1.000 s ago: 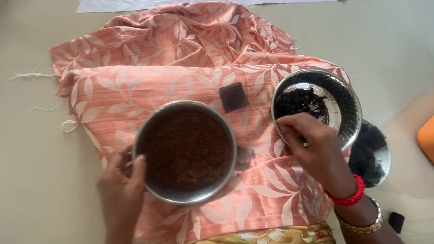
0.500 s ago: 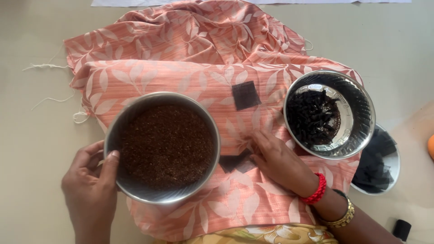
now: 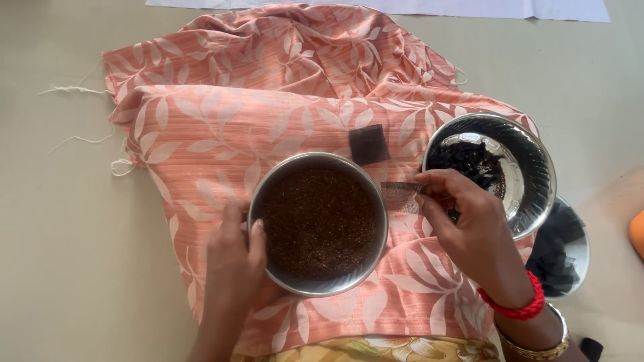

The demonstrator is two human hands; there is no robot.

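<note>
We see the left hand [image 3: 236, 249] curled on the rim of the seed bowl [image 3: 318, 222], thumb inside. The right hand [image 3: 467, 224] pinches a sheer dark square [image 3: 400, 195] between bowl and a second bowl [image 3: 498, 167]; its fingertips partly hide it. A third dish [image 3: 562, 249] sits half-hidden behind. Another dark square [image 3: 368, 143] lies on the cloth [image 3: 221, 127]. Bare surface [image 3: 60, 221] opens leftward.

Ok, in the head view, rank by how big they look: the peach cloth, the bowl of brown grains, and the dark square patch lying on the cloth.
1. Peach cloth, largest by far.
2. Bowl of brown grains, gripped by the left hand.
3. Dark square patch, smallest.
</note>
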